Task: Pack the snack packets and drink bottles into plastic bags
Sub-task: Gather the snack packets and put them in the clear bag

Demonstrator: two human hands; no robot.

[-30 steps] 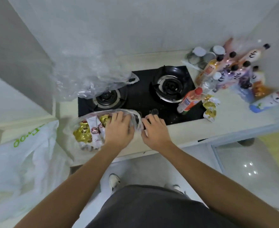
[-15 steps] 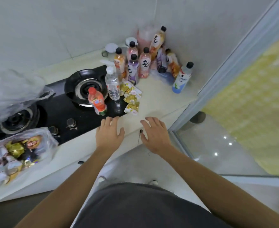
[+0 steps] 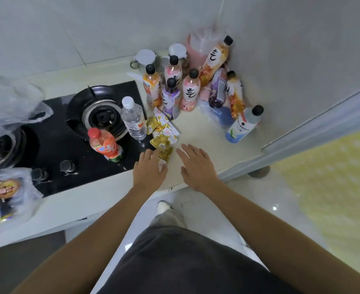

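Note:
Several small yellow snack packets (image 3: 163, 132) lie on the pale counter (image 3: 200, 132) beside the stove. My left hand (image 3: 149, 170) is open, fingertips touching the nearest packet. My right hand (image 3: 196, 166) hovers open just right of the packets, holding nothing. An orange soda bottle (image 3: 104, 145) and a clear water bottle (image 3: 133, 118) stand on the stove's right edge. Several tall drink bottles (image 3: 190, 90) cluster in the corner, and a white-and-blue bottle (image 3: 243, 124) leans to their right. A clear plastic bag (image 3: 7, 194) filled with snacks rests at the counter's left edge.
A black two-burner gas stove (image 3: 73, 132) takes up the counter's left half. An empty crumpled clear bag (image 3: 9, 102) hangs over the left burner. White lidded jars (image 3: 145, 57) stand by the tiled wall. The counter ends at a door frame (image 3: 314, 124) on the right.
My view swung right from the filled bag to the bottles. Both hands left the bag and reached forward to the yellow packets; the left hand now touches them.

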